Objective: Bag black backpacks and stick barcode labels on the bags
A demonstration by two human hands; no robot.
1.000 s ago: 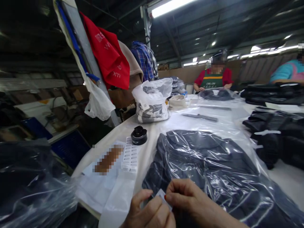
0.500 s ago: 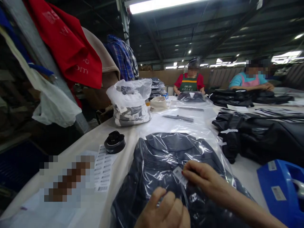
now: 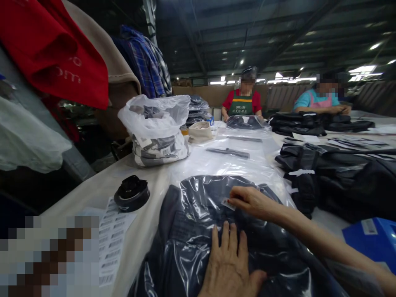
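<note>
A dark bag [image 3: 192,243], possibly a backpack, lies flat on the table inside a clear, shiny plastic bag [image 3: 204,202]. My left hand [image 3: 227,260] rests palm down on the plastic over its middle, fingers stretched out and thumb apart. Higher up, my right hand [image 3: 247,200] pinches a small white label sticker [image 3: 228,203] by its edge between thumb and finger. The sticker is at the plastic surface near the bag's upper part; whether it touches there I cannot tell.
Left of the bag are a barcode label sheet [image 3: 111,239] and a black round holder [image 3: 131,194]. Farther back stands a filled white plastic bag [image 3: 157,136]. Black bags [image 3: 349,177] and a blue tape dispenser-like object [image 3: 371,239] lie right. Two people work across the table.
My left hand has gone from curled fingers to lying flat on the plastic. My right hand has moved up the bag with the sticker. The view has shifted right.
</note>
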